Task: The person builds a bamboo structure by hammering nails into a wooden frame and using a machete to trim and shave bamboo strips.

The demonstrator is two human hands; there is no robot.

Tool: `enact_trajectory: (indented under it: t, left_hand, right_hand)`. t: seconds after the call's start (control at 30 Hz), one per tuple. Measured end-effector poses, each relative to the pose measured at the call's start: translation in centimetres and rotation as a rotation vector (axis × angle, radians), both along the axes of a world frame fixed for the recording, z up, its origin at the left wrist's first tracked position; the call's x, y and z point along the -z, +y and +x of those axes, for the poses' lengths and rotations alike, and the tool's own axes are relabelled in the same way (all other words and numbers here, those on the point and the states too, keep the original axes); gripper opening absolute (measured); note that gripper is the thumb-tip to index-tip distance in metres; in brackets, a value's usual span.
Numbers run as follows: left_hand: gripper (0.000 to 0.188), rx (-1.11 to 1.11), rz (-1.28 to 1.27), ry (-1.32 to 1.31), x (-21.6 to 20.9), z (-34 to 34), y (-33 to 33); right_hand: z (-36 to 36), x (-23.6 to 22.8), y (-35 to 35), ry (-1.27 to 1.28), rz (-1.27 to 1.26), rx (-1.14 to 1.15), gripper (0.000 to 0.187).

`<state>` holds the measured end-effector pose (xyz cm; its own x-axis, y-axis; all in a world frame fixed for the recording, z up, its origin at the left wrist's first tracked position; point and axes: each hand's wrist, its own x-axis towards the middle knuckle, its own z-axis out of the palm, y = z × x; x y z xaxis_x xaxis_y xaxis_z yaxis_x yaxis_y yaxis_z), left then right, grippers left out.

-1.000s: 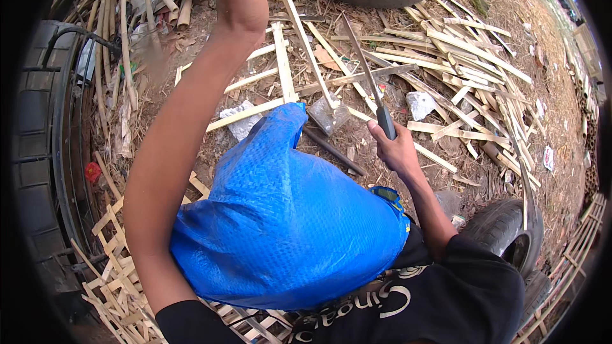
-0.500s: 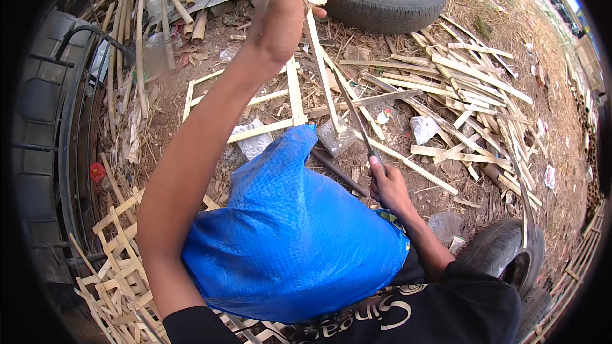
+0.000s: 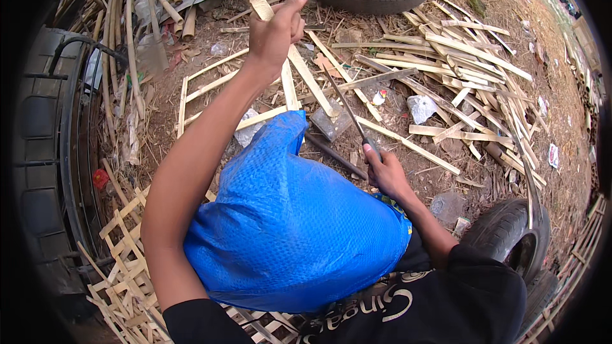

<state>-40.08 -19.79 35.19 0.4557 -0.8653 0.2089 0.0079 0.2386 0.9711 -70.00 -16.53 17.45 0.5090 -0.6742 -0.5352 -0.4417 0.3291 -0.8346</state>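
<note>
1. Check your left hand (image 3: 277, 35) first: it is closed around the bamboo strip (image 3: 312, 79), which slants down past your fist until its lower end appears to rest on the grey block (image 3: 336, 126) in front of your knees.

2. Set that lower end squarely on the block — a strip braced near its edge would probably skid when you press on it.

3. Your right hand (image 3: 387, 172) is wrapped around the dark handle of the knife (image 3: 350, 112), thumb laid along it. That grip looks right for steering; hold the wrist firm and let the forearm do the work.

4. The blade points up and away from you, just to the right of the strip, and seems apart from it. Bring it in at a shallow angle, since a steep edge is likely to dig into the fibres.

5. Stroke downward, toward the block, because your left fist sits higher on the strip — an upward cut would run at your fingers.

6. Mind the rough, pale node above your left hand; it probably resists more than the smooth lengths, so take thin passes there.

7. Hold the blue sheet (image 3: 299, 223) flat over your lap, its peak well clear of the edge, and mind the dark rod (image 3: 335, 158) lying just beside the block.
</note>
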Motion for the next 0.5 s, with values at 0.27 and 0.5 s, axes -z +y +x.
enact_trajectory:
  t: [0.27,0.5]
  left_hand:
    - [0.051,-0.486,-0.123,0.123,0.5,-1.3,-1.4]
    - [0.046,-0.721,-0.036,-0.034,1.4,-1.3,-0.8]
  right_hand:
    - [0.3,-3.4,0.9,-0.111,-0.137,0.065,0.049]
    - [0.2,1.2,1.6,0.087,-0.108,-0.153,0.056]
